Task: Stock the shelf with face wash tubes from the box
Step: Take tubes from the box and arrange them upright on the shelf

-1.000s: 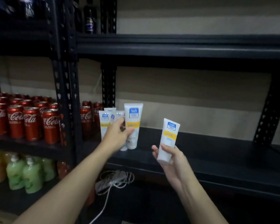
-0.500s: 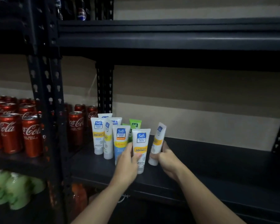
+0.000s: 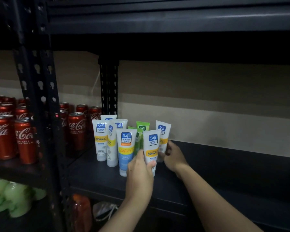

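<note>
Several Safi face wash tubes stand cap-down in a cluster on the dark shelf (image 3: 216, 166), near its left post. My left hand (image 3: 141, 166) grips a white and yellow tube (image 3: 151, 146) at the front of the cluster, its cap on the shelf. My right hand (image 3: 172, 154) holds another white and yellow tube (image 3: 162, 133) just behind and to the right, upright on the shelf. A white and blue tube (image 3: 126, 148) stands to the left of my left hand, two green tubes (image 3: 142, 128) behind it. The box is not in view.
Red Coca-Cola cans (image 3: 23, 139) fill the neighbouring shelf bay to the left, behind a black perforated post (image 3: 38, 91). Green bottles (image 3: 8, 196) sit on the lower left shelf. An upper shelf (image 3: 174, 20) hangs overhead. The shelf surface stretches dark to the right of the tubes.
The view has drawn closer to the shelf. My right hand's tube has gone from tilted to upright behind the front tube. My left hand keeps its grip on the front tube.
</note>
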